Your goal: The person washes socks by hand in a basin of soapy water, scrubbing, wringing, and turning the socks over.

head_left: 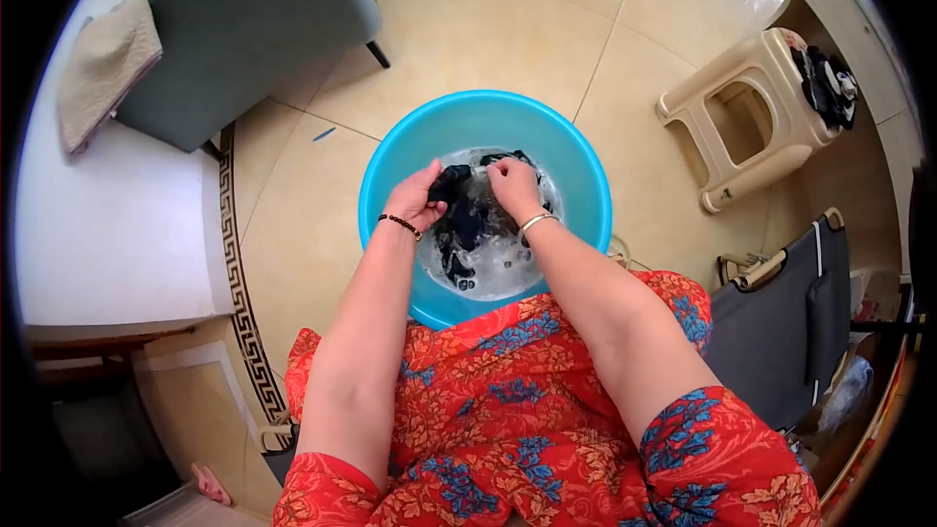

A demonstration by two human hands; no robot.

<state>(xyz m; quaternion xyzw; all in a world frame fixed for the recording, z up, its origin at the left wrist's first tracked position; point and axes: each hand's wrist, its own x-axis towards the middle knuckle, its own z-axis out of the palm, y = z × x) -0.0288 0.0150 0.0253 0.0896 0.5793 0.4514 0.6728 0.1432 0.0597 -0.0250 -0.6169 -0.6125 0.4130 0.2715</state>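
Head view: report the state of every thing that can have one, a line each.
Blue basin: upright, part-filled
Water: foamy
Dark cloth: wet, bunched, partly in the water
Left hand: grip closed on the cloth
Right hand: closed, apparently pinching the cloth
Beaded bracelet: worn, left wrist
Bangle: worn, right wrist
Beige stool: upright, bearing dark items

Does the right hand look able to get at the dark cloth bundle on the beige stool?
Probably not without leaning or shifting: the right hand is over the blue basin, and the beige stool bearing the dark cloth bundle stands off to the right. Nothing seems to block the way, though.
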